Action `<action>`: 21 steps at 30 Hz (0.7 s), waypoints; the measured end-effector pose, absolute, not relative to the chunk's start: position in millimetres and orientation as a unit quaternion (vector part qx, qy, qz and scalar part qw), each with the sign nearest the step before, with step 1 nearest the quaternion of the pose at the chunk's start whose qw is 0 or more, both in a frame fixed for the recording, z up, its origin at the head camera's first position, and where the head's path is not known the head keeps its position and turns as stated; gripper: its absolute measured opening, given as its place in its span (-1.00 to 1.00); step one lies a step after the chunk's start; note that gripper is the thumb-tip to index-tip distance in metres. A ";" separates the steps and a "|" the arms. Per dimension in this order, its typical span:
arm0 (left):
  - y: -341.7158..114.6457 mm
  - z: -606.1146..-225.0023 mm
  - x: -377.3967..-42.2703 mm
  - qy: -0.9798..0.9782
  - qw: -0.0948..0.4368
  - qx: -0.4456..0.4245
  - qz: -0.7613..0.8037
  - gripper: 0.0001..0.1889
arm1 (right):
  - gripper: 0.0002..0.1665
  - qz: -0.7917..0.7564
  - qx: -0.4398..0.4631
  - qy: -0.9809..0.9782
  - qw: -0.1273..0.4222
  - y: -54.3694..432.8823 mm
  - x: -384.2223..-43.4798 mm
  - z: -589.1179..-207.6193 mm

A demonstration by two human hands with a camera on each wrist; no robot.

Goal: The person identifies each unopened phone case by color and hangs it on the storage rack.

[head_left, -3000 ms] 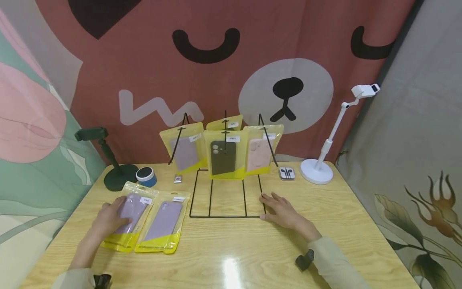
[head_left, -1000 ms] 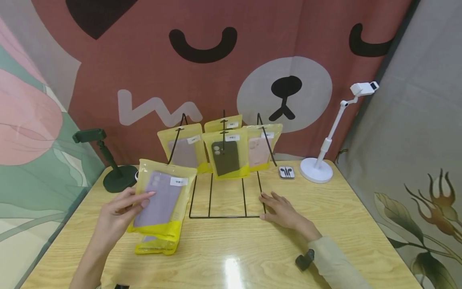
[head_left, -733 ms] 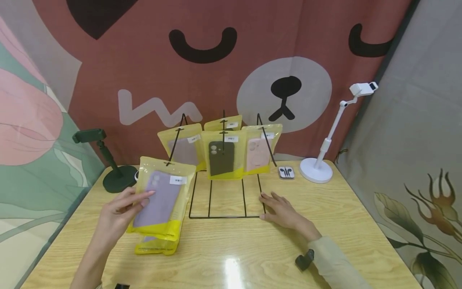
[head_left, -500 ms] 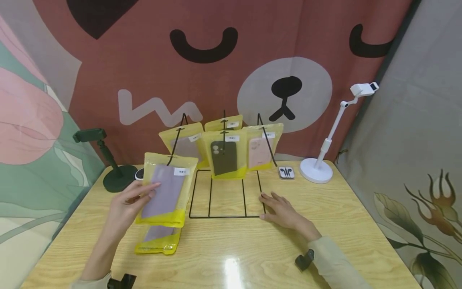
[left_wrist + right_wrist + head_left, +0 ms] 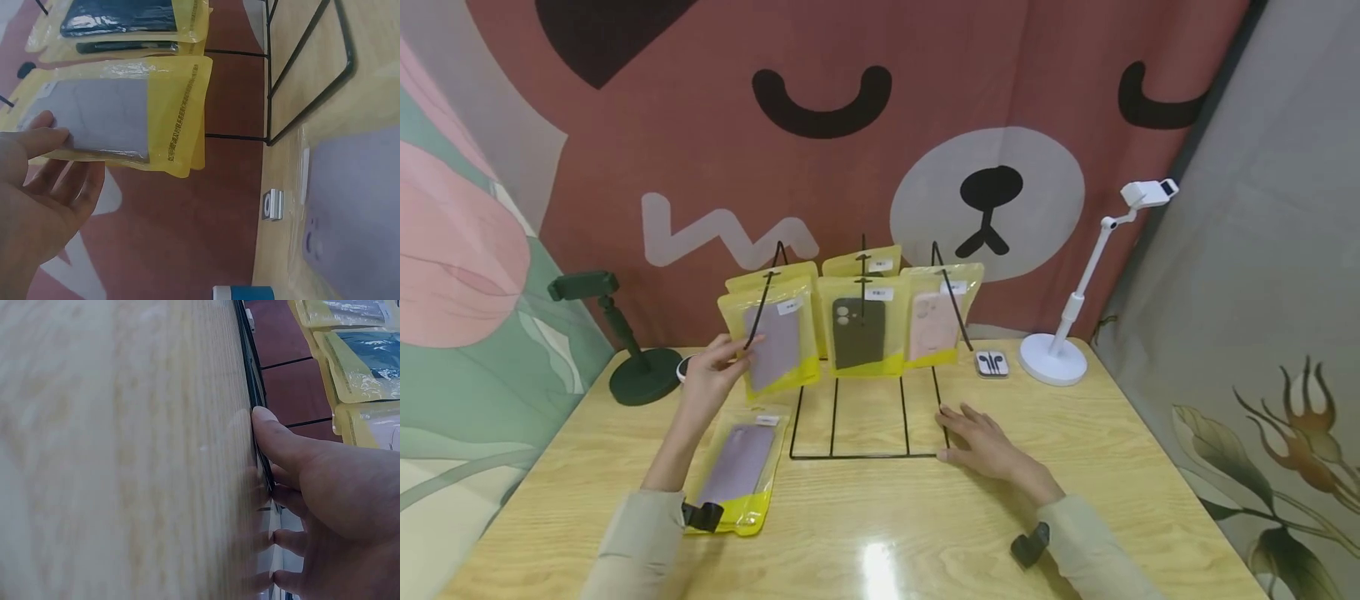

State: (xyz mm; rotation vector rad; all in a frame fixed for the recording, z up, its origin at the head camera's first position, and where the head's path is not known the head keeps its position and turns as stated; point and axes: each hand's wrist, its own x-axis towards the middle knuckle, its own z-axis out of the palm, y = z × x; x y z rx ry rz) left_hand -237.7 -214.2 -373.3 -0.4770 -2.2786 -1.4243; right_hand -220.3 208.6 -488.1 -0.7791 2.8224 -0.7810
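My left hand [image 5: 711,375] pinches a yellow-bordered pouch with a purple phone case [image 5: 773,342], thumb in front and fingers behind. This pouch hangs at the left hook of a black wire display rack [image 5: 865,457], the hook's tip in front of it and a similar pouch close behind. In the left wrist view, the thumb presses the pouched phone case [image 5: 106,112] near its labelled end. My right hand [image 5: 988,446] rests on the right side of the rack's base, its thumb and fingertips against the black wire [image 5: 257,394] in the right wrist view.
A pouched black phone case [image 5: 859,333] hangs mid-rack with another pouch behind, and a pink one [image 5: 932,325] at right. Another purple pouch [image 5: 741,462] lies front left. Around stand a green phone stand [image 5: 643,375], boxed earphones [image 5: 992,364] and a white stand [image 5: 1052,360].
My left hand has picked up the left purple phone case pouch from the table, brought it to the left hook's tip and slid it back along the hook. The right hand has stayed put.
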 end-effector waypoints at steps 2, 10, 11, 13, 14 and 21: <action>-219.0 -380.0 -249.0 -0.824 0.185 -0.155 -0.513 -0.71 | -0.21 -0.258 -0.256 0.930 0.056 208.5 -220.1 -489.6; -229.7 -403.2 -243.8 -0.863 0.187 -0.132 -0.450 -0.67 | -0.21 -0.255 -0.254 0.931 0.058 207.8 -221.0 -491.9; -230.6 -408.5 -238.3 -0.872 0.199 -0.126 -0.429 -0.69 | -0.21 -0.253 -0.255 0.931 0.058 207.8 -221.2 -491.7; -233.0 -420.3 -225.9 -0.895 0.201 -0.110 -0.383 -0.71 | -0.21 -0.250 -0.255 0.932 0.058 207.4 -221.6 -491.3; -234.8 -426.4 -219.0 -0.911 0.192 -0.099 -0.351 -0.69 | -0.21 -0.248 -0.254 0.933 0.058 207.2 -221.8 -491.4; -242.7 -455.8 -178.1 -0.985 -0.031 -0.030 -0.168 -0.11 | -0.21 -0.245 -0.249 0.935 0.054 206.6 -222.1 -491.6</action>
